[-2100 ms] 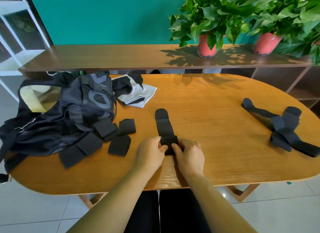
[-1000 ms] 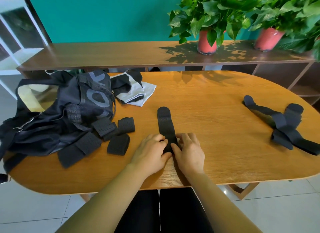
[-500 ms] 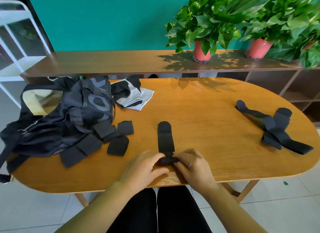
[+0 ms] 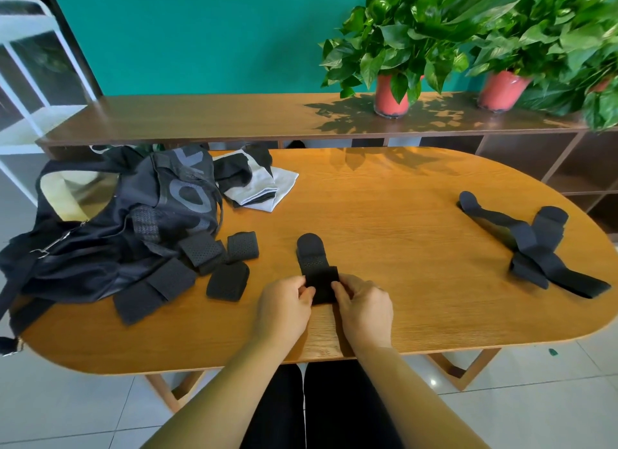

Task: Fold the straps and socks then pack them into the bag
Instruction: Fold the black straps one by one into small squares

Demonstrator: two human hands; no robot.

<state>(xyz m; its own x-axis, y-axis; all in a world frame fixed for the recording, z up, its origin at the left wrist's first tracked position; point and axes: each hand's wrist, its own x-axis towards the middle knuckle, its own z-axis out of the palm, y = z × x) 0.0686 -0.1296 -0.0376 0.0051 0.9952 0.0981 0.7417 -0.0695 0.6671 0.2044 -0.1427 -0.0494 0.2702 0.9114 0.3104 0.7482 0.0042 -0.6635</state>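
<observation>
both hands, left and right, pinch the folded near end of a black perforated strap on the oval wooden bench; open black fabric bag far left, folded black straps beside it, loose black straps far right.

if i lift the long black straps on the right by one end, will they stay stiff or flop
Probably flop: the long straps lie limp and kinked on the table. Likely light, being thin fabric. They overlap, so lifting one may drag the others.
</observation>
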